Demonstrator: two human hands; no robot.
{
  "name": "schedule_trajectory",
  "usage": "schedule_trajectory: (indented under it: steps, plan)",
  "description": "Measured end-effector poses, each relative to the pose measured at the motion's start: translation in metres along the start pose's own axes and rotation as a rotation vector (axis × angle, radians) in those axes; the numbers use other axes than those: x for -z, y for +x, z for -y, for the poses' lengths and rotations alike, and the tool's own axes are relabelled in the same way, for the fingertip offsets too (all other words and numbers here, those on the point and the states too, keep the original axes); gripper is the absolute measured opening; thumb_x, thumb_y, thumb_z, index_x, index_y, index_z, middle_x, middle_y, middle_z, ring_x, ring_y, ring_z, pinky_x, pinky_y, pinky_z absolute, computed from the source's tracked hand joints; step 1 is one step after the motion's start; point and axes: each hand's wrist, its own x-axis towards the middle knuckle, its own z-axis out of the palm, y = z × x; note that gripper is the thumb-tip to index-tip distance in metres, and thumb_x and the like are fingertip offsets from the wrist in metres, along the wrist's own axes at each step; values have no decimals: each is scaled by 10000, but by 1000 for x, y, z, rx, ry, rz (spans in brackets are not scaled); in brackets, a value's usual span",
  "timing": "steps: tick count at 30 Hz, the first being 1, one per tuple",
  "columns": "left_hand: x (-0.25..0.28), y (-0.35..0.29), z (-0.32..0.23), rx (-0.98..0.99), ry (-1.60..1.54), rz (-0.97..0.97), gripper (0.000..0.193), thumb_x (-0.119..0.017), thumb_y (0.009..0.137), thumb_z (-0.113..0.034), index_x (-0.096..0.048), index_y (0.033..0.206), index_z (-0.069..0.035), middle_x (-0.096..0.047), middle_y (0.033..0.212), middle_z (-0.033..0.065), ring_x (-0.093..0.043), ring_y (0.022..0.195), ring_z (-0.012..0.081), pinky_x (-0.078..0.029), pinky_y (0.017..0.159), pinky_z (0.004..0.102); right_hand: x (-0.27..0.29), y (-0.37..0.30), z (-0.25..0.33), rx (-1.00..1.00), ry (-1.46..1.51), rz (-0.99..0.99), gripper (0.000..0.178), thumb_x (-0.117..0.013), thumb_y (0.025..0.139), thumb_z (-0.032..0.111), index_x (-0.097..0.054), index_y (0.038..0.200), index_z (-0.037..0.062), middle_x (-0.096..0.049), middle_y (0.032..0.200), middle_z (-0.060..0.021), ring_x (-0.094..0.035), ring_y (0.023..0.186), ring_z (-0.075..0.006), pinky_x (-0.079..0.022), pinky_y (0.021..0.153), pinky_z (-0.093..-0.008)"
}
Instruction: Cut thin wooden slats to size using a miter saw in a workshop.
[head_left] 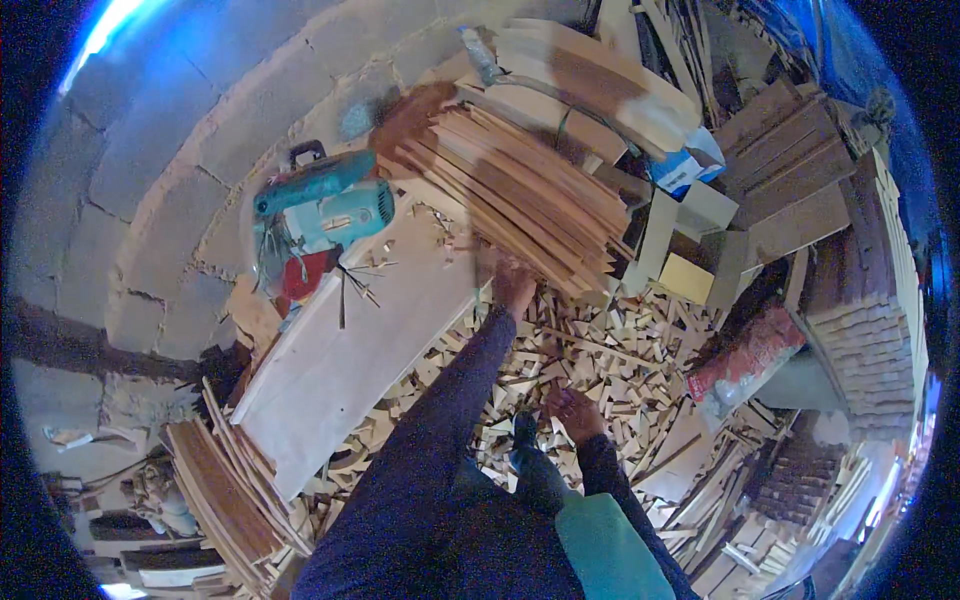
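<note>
My left hand (513, 283) reaches forward to the near end of a stack of thin wooden slats (520, 190) lying on a long pale board (345, 350); it touches the slats' ends, and whether it grips one is unclear. My right hand (573, 410) hangs lower over a heap of small triangular wood offcuts (610, 350), fingers curled, possibly around a small piece. A teal electric circular saw (320, 215) rests at the board's far left end.
A block wall (150, 180) curves along the left. More slats (225, 490) lean at lower left. Stacked planks and boards (790, 170) fill the right, with a red-patterned sack (745, 360) and a stack of thin strips (865, 340) beside them.
</note>
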Motion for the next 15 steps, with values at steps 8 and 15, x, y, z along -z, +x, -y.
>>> schedule_trajectory:
  steps: [8, 15]
  plan:
    - [152, -167, -69, -490, 956, -84, 140, -562, 924, -154, -541, 870, -27, -565, 685, 106, -586, 622, 223, -483, 586, 343, 32, -79, -36, -21, -13, 51, 378, -533, 921, 269, -500, 1181, -4, -641, 1133, -180, -630, 996, -326, -494, 949, -477]
    - [257, -372, -45, 327, 453, 128, 181, -521, 948, -187, -565, 831, -55, -615, 738, 115, -626, 697, 252, -504, 672, 369, 34, -88, -17, -517, 974, 46, 221, -563, 881, 254, -648, 927, 55, -672, 1017, -104, -622, 989, -261, -490, 852, -391]
